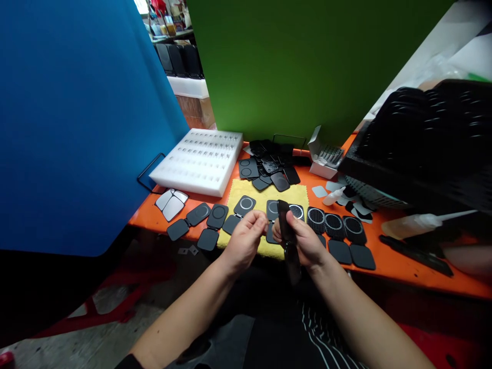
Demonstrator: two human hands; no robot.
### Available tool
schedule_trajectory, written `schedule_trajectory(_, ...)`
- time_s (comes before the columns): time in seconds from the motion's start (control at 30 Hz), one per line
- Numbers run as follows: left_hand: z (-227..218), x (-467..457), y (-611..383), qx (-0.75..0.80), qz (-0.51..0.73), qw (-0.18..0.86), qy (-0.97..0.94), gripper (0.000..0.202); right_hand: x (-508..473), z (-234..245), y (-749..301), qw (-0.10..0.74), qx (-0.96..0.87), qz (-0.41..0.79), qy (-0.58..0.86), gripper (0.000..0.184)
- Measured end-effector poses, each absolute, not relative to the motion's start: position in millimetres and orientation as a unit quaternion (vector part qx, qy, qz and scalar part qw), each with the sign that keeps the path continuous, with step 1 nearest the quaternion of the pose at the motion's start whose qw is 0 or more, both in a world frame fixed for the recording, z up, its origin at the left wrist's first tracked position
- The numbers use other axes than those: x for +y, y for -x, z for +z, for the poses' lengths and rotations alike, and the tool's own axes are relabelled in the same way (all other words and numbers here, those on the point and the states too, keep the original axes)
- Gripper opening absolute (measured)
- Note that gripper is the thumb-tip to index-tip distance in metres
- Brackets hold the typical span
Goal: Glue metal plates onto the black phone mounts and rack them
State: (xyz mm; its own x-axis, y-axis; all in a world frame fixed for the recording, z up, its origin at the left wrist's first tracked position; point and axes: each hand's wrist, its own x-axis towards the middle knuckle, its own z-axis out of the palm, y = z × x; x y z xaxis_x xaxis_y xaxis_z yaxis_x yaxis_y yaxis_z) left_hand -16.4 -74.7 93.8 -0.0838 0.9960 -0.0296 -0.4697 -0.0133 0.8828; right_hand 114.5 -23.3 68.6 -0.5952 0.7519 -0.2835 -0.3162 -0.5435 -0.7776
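Note:
My right hand grips a black folding charger pad, seen edge-on with its two hinged panels hanging one below the other. Just left of it, my left hand is closed with thumb and fingertips pinched together; whatever lies between them, if anything, is too small to make out. Both hands are above a yellow cloth. Behind them lie unfolded charger pads, one with a pale ring. Right of my right hand, a row of open pads shows honeycomb insides and silver rings.
A white foam tray stands back left. A pile of black panels lies behind the cloth. At right are a white box, a small dropper bottle, a glue bottle and a loaded black crate. Another person's arm shows far right.

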Motion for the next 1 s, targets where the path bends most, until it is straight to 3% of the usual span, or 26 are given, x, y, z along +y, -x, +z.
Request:
schedule_trajectory(0.1,99,-80,24,0.332,0.662,0.621,-0.259,0.017,-22,67,-115,0.333,-0.316,0.846,0.273,0.033)
schedule_trajectory(0.2,95,-92,32,0.321,0.622,0.659,-0.274,0.021,-21,65,-117,0.340,-0.295,0.852,0.267,0.031)
schedule_trajectory(0.3,74,-111,34,0.412,0.478,0.652,-0.420,0.034,-17,61,-121,0.339,-0.289,0.847,0.290,0.027)
schedule_trajectory(0.37,56,-125,34,0.479,0.321,0.590,-0.565,0.041,-13,60,-125,0.348,-0.284,0.842,0.297,0.026)
schedule_trajectory(0.43,41,-137,34,0.497,0.198,0.505,-0.677,0.032,-9,60,-129,0.366,-0.272,0.844,0.284,0.029)
schedule_trajectory(0.5,33,-144,34,0.501,0.157,0.455,-0.720,0.013,-5,62,-132,0.386,-0.251,0.848,0.262,0.034)
schedule_trajectory(0.57,30,-146,32,0.533,0.165,0.461,-0.691,0.030,-5,61,-133,0.407,-0.232,0.848,0.246,0.041)
schedule_trajectory(0.63,30,-143,27,0.568,0.221,0.501,-0.614,0.031,-8,56,-130,0.426,-0.224,0.845,0.235,0.047)
schedule_trajectory(0.73,31,-134,14,0.533,0.355,0.626,-0.445,0.041,-19,43,-117,0.437,-0.235,0.836,0.236,0.047)
schedule_trajectory(0.83,28,-130,2,0.434,0.390,0.752,-0.308,0.062,-33,28,-102,0.450,-0.284,0.798,0.284,0.038)
schedule_trajectory(0.9,25,-132,1,0.414,0.407,0.758,-0.296,0.057,-39,21,-97,0.440,-0.336,0.763,0.334,0.030)
schedule_trajectory(1.0,21,-141,13,0.444,0.447,0.714,-0.304,0.036,-37,17,-95,0.398,-0.423,0.709,0.400,0.036)
